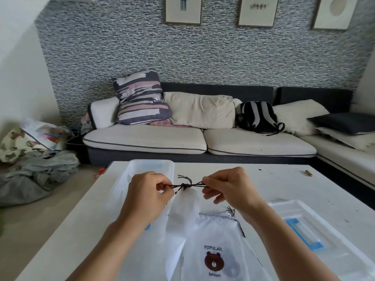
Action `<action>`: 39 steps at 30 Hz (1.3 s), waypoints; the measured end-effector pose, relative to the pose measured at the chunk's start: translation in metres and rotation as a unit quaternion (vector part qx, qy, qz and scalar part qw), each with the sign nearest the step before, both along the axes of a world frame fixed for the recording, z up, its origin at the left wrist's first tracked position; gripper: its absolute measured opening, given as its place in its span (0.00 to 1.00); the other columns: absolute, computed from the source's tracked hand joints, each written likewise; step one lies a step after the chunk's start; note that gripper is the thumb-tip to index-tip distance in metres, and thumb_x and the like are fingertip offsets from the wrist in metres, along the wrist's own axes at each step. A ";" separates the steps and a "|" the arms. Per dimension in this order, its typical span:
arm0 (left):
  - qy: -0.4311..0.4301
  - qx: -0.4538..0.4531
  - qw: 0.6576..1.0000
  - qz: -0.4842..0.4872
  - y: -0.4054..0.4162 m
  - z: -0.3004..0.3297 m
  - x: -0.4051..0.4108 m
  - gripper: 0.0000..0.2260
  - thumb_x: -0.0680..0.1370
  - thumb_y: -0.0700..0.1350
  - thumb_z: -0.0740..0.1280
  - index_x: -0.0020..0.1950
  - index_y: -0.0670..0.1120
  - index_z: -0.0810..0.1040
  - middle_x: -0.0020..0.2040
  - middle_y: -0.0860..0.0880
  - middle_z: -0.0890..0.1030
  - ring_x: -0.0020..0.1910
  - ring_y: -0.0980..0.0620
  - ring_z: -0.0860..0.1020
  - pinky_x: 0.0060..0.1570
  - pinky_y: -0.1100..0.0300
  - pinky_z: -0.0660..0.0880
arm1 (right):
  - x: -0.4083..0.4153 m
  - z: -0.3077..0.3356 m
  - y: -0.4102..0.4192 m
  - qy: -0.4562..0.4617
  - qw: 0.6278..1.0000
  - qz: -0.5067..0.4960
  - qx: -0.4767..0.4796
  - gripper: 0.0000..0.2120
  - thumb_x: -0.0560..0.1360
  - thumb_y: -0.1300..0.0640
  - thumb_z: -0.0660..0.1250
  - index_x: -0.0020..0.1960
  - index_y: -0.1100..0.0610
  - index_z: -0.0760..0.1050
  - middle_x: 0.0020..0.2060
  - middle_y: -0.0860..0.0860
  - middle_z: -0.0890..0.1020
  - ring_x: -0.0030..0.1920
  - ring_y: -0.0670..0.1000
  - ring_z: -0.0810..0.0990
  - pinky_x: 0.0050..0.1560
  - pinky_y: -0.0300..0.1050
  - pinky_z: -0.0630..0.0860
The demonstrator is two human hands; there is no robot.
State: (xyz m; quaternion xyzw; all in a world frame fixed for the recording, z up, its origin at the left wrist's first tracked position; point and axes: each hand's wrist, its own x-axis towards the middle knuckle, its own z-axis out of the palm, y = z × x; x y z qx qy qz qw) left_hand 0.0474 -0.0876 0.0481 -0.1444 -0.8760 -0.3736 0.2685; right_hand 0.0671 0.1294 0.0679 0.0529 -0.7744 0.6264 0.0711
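Nearest the lens, flat on the white table [284, 179]: a bear-print drawstring bag [215, 250], its own string loose at the top right corner. Just beyond it, held clear of the table, a second white pouch [185, 205], hanging from a dark cord [184, 185] stretched level between both hands. Left hand [150, 191] curled, pinching the cord's left run between thumb and forefinger; right hand [229, 187] likewise pinching the right run. Knot midway, frayed ends sticking up. Pouch mouth seemingly cinched, though too blurred to confirm. Clear plastic box [154, 165] behind the left hand; lid with blue handle [304, 230] to the right.
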 end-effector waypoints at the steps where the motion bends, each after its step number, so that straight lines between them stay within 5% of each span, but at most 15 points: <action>1: -0.008 0.007 1.000 0.000 0.000 -0.001 -0.001 0.08 0.67 0.37 0.74 0.35 0.51 0.85 0.30 0.55 0.80 0.35 0.57 0.79 0.35 0.62 0.76 | -0.001 -0.001 0.001 0.000 1.000 -0.010 -0.017 0.06 0.76 0.63 0.72 0.42 0.65 0.84 0.35 0.60 0.86 0.34 0.54 0.85 0.31 0.42 0.78; 10: 0.012 -0.015 0.999 0.036 -0.010 -0.002 -0.014 0.07 0.68 0.37 0.73 0.36 0.49 0.84 0.30 0.56 0.79 0.32 0.59 0.77 0.33 0.68 0.69 | -0.012 -0.011 -0.006 0.040 0.991 -0.078 -0.099 0.07 0.75 0.64 0.73 0.41 0.68 0.83 0.32 0.63 0.83 0.30 0.52 0.80 0.31 0.39 0.77; 13: -0.115 0.140 0.983 0.003 -0.006 -0.004 -0.011 0.08 0.76 0.38 0.67 0.41 0.49 0.82 0.40 0.53 0.83 0.41 0.57 0.80 0.38 0.69 0.74 | -0.014 -0.015 -0.008 0.013 0.988 -0.033 -0.148 0.07 0.76 0.62 0.71 0.42 0.65 0.82 0.33 0.58 0.83 0.33 0.52 0.80 0.34 0.39 0.77; 14: -0.190 0.250 0.949 -0.032 -0.003 -0.004 -0.007 0.09 0.79 0.39 0.64 0.42 0.49 0.80 0.43 0.51 0.84 0.43 0.54 0.81 0.39 0.65 0.77 | -0.015 -0.018 -0.010 0.012 0.989 -0.010 -0.146 0.06 0.77 0.61 0.71 0.43 0.63 0.83 0.36 0.56 0.83 0.36 0.52 0.80 0.36 0.40 0.77; 16: -0.315 0.452 0.828 -0.106 0.008 -0.001 0.002 0.09 0.82 0.39 0.59 0.45 0.48 0.76 0.48 0.46 0.85 0.45 0.47 0.83 0.40 0.55 0.79 | -0.018 -0.023 -0.012 0.033 0.999 0.025 0.000 0.09 0.74 0.52 0.74 0.53 0.54 0.82 0.48 0.46 0.85 0.46 0.49 0.81 0.44 0.39 0.78; 18: -0.362 0.550 0.739 -0.145 0.018 0.001 0.004 0.07 0.83 0.39 0.59 0.50 0.47 0.74 0.51 0.40 0.86 0.52 0.39 0.83 0.54 0.43 0.78 | -0.020 -0.030 -0.017 0.015 0.981 0.081 0.173 0.34 0.65 0.41 0.80 0.68 0.42 0.72 0.61 0.37 0.77 0.57 0.43 0.79 0.56 0.38 0.76; 19: -0.371 0.572 0.715 -0.153 0.021 0.003 0.005 0.05 0.83 0.40 0.59 0.51 0.47 0.74 0.52 0.39 0.85 0.55 0.37 0.82 0.58 0.40 0.76 | -0.021 -0.031 -0.022 -0.006 0.973 0.103 0.204 0.41 0.62 0.38 0.81 0.71 0.39 0.69 0.62 0.37 0.76 0.58 0.41 0.78 0.59 0.39 0.75; 21: -0.371 0.594 0.695 -0.161 0.024 0.008 0.003 0.05 0.82 0.40 0.60 0.51 0.46 0.74 0.52 0.37 0.85 0.52 0.38 0.83 0.46 0.44 0.81 | -0.024 -0.037 -0.030 -0.027 0.973 0.119 0.197 0.29 0.65 0.41 0.81 0.61 0.48 0.77 0.46 0.42 0.81 0.43 0.43 0.79 0.46 0.43 0.77; 22: -0.362 0.601 0.695 -0.156 0.024 0.010 0.001 0.05 0.82 0.39 0.60 0.50 0.46 0.74 0.51 0.38 0.85 0.47 0.40 0.83 0.38 0.50 0.81 | -0.025 -0.039 -0.035 -0.026 0.977 0.101 0.186 0.22 0.67 0.43 0.79 0.50 0.57 0.78 0.35 0.46 0.78 0.34 0.47 0.74 0.36 0.46 0.72; 24: -0.311 0.575 0.746 -0.127 0.015 0.011 -0.006 0.07 0.81 0.38 0.59 0.50 0.46 0.76 0.50 0.41 0.86 0.46 0.43 0.84 0.40 0.53 0.79 | -0.027 -0.037 -0.041 -0.011 0.988 0.023 0.151 0.23 0.70 0.46 0.77 0.35 0.61 0.69 0.28 0.51 0.68 0.29 0.50 0.65 0.30 0.45 0.62; 27: -0.173 0.375 0.908 -0.064 -0.018 0.004 -0.019 0.10 0.75 0.48 0.61 0.52 0.51 0.79 0.52 0.50 0.85 0.55 0.49 0.82 0.52 0.54 0.77 | -0.034 -0.023 -0.038 -0.039 0.987 -0.095 -0.126 0.12 0.75 0.55 0.74 0.40 0.63 0.78 0.31 0.55 0.77 0.29 0.53 0.74 0.27 0.42 0.69; 29: -0.176 0.198 0.963 -0.038 -0.043 -0.001 -0.025 0.12 0.69 0.53 0.61 0.49 0.54 0.80 0.49 0.53 0.84 0.52 0.51 0.81 0.48 0.57 0.76 | -0.040 -0.011 -0.037 -0.100 0.933 -0.066 -0.339 0.07 0.76 0.59 0.72 0.50 0.63 0.80 0.39 0.57 0.83 0.36 0.52 0.82 0.31 0.42 0.79; 32: -0.219 0.061 0.973 0.035 -0.078 -0.017 -0.039 0.15 0.70 0.53 0.55 0.38 0.47 0.77 0.39 0.49 0.82 0.43 0.44 0.79 0.44 0.53 0.76 | -0.053 -0.002 -0.048 -0.147 0.865 0.006 -0.479 0.08 0.76 0.65 0.70 0.54 0.65 0.78 0.47 0.62 0.82 0.43 0.57 0.84 0.42 0.46 0.84; 36: -0.290 0.278 0.916 -0.009 -0.097 -0.010 -0.039 0.24 0.82 0.61 0.49 0.48 0.53 0.82 0.46 0.52 0.86 0.49 0.51 0.82 0.56 0.49 0.74 | -0.091 -0.010 -0.092 -0.182 0.910 0.025 -0.370 0.15 0.76 0.72 0.68 0.62 0.70 0.72 0.54 0.64 0.79 0.47 0.61 0.83 0.43 0.48 0.85; 39: -0.286 0.186 0.940 0.018 -0.095 -0.022 -0.039 0.23 0.76 0.66 0.56 0.53 0.49 0.78 0.50 0.47 0.84 0.51 0.47 0.81 0.56 0.48 0.76 | -0.125 -0.016 -0.129 -0.241 0.943 -0.011 -0.228 0.16 0.76 0.73 0.67 0.62 0.67 0.73 0.46 0.60 0.80 0.37 0.57 0.85 0.50 0.51 0.84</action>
